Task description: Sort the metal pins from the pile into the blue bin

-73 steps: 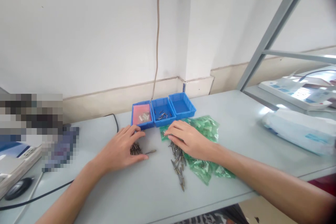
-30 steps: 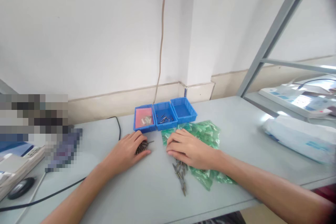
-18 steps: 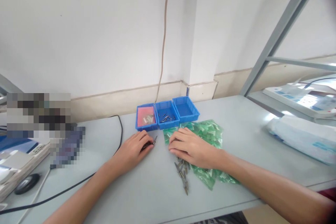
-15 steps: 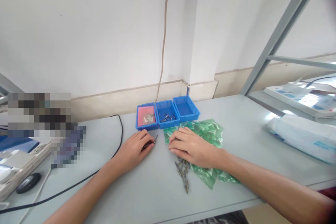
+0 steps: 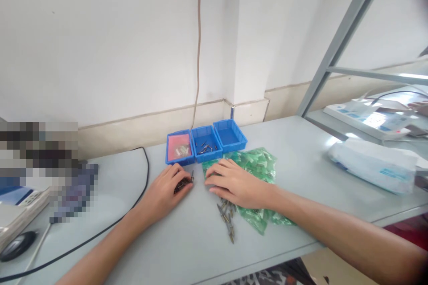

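My left hand (image 5: 165, 190) rests on the table, its fingers curled around a cluster of small metal pins (image 5: 183, 183). One pin sticks up by the fingertips. Across a narrow gap, my right hand (image 5: 236, 182) lies bent over the left part of a green plastic bag (image 5: 257, 164). Its fingers are curled downward, and what is beneath them is hidden. Loose pins (image 5: 228, 222), dark at one end and brassy at the other, lie in a pile just below my right hand, beside the bag.
Behind the hands stand three blue trays: one with a pink sheet and a small clear packet (image 5: 179, 148), a middle one (image 5: 206, 156) with several pins, and a right one (image 5: 230, 133). A black cable (image 5: 147, 178) curves along the left. A white plastic package (image 5: 371, 164) lies right.
The view has turned slightly right, so everything appears farther left. My right hand has shifted slightly left towards my left hand, which keeps its curl around the pins.
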Action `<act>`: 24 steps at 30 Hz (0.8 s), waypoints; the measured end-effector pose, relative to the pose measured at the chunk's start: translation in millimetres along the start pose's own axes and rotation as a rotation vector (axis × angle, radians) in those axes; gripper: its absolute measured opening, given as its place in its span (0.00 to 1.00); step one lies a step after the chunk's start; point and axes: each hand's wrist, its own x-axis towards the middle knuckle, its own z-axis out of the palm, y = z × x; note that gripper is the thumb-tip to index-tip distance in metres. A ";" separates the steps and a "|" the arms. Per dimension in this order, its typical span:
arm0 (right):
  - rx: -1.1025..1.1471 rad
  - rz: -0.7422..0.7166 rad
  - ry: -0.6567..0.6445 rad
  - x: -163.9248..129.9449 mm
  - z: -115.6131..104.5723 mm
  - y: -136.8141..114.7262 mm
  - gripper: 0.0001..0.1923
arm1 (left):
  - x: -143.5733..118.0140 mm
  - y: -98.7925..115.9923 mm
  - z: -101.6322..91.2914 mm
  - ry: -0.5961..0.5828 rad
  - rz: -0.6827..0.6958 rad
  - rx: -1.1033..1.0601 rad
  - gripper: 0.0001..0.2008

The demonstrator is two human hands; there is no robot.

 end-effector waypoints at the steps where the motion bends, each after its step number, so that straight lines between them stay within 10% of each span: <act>1: 0.001 0.002 -0.001 0.3 0.3 0.1 0.12 | 0.7 0.7 0.4 0.013 -0.004 0.006 0.08; 24: -0.014 0.056 0.019 1.8 2.8 2.3 0.11 | 7.5 0.3 10.8 0.036 -0.003 0.025 0.17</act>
